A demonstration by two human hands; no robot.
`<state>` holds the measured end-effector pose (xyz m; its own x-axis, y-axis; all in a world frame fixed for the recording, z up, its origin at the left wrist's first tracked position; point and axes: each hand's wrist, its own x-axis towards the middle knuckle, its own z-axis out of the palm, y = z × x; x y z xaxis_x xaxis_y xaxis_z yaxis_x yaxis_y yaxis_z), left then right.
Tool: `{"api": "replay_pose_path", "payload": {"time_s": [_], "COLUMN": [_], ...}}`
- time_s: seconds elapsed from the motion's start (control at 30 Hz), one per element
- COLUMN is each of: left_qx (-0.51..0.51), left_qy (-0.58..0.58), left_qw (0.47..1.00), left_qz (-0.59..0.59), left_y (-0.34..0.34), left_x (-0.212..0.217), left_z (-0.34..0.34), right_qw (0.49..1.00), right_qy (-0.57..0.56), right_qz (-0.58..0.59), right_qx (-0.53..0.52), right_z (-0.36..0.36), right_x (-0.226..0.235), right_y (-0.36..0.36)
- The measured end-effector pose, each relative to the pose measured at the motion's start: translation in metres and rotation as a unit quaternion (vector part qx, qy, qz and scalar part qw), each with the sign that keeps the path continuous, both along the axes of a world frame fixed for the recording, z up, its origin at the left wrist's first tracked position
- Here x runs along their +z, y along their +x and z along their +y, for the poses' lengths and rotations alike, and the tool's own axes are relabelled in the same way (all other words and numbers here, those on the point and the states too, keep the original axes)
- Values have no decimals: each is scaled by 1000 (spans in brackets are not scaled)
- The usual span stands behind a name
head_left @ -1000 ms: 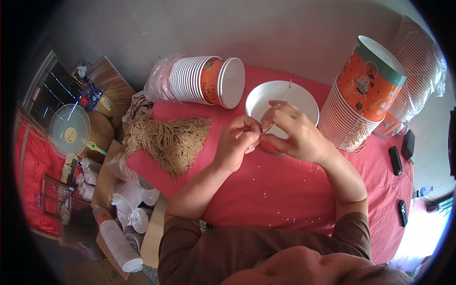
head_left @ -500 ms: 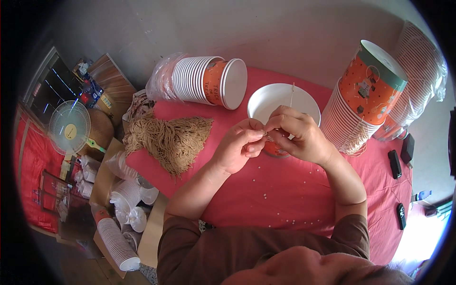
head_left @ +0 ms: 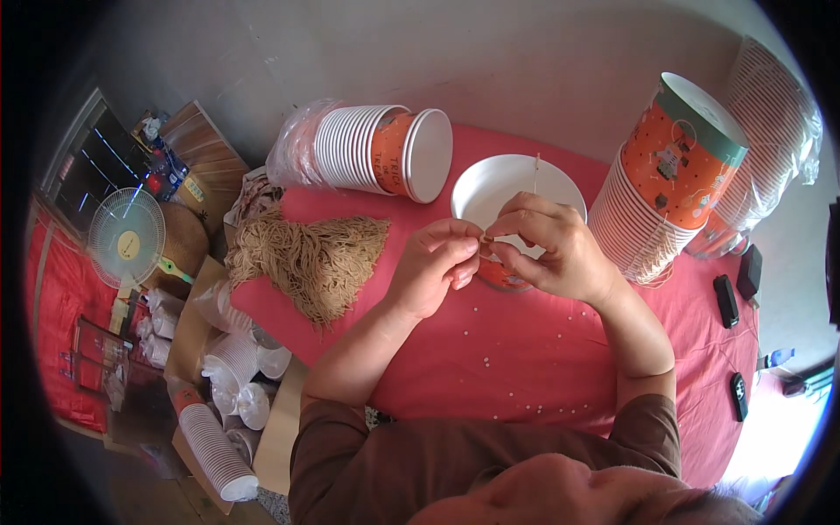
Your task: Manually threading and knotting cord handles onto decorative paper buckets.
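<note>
Over the near rim of a paper bucket (head_left: 473,197), white inside and orange outside, my two hands meet fingertip to fingertip. My left hand (head_left: 432,269) pinches a small tan piece of cord (head_left: 486,244) between thumb and index finger. From the other side my right hand (head_left: 564,254) closes its fingertips on the same spot. What exactly lies between the fingers is mostly hidden. A thin pale cord end (head_left: 537,164) sticks up at the bucket's far rim and runs down behind my right hand. The bucket stands upright on the red-covered table (head_left: 437,367).
Left of the bucket lie a heap of tan cords (head_left: 306,267) and a sideways stack of buckets (head_left: 359,149). A tall bucket stack (head_left: 669,179) rises on the right, beside black devices (head_left: 726,302). Small white dots (head_left: 488,360) are scattered near me. A carton (head_left: 284,429) holds wrapped cups.
My right thumb and index finger have moved slightly apart from each other, and more of the tan piece shows between the fingertips. Both hands stay at the bucket's near rim.
</note>
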<state>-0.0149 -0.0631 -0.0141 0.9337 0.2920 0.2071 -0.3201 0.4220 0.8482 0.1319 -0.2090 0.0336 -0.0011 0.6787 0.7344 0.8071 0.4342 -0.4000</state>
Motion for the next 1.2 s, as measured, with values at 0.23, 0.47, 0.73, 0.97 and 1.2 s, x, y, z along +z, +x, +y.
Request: {"api": "replay_pose_path", "payload": {"time_s": [0.23, 0.47, 0.73, 0.97, 1.2], "left_qx": [39, 64, 184, 303, 302], "left_qy": [54, 146, 295, 468, 485], "left_qw": [998, 987, 938, 825, 815], "left_qz": [7, 9, -21, -89, -93], "left_y": [0, -2, 2, 7, 7], "left_x": [3, 1, 1, 3, 5], "left_z": [-4, -2, -10, -9, -6], "right_qw": [1000, 998, 989, 975, 975], "right_qy": [16, 14, 21, -4, -30], "right_qz": [-9, -52, -133, -187, -184], "right_qx": [-10, -30, -67, -118, -122], "right_z": [1, 0, -2, -3, -6], "right_x": [-2, 0, 4, 6, 3], "right_y": [0, 3, 3, 3, 11]}}
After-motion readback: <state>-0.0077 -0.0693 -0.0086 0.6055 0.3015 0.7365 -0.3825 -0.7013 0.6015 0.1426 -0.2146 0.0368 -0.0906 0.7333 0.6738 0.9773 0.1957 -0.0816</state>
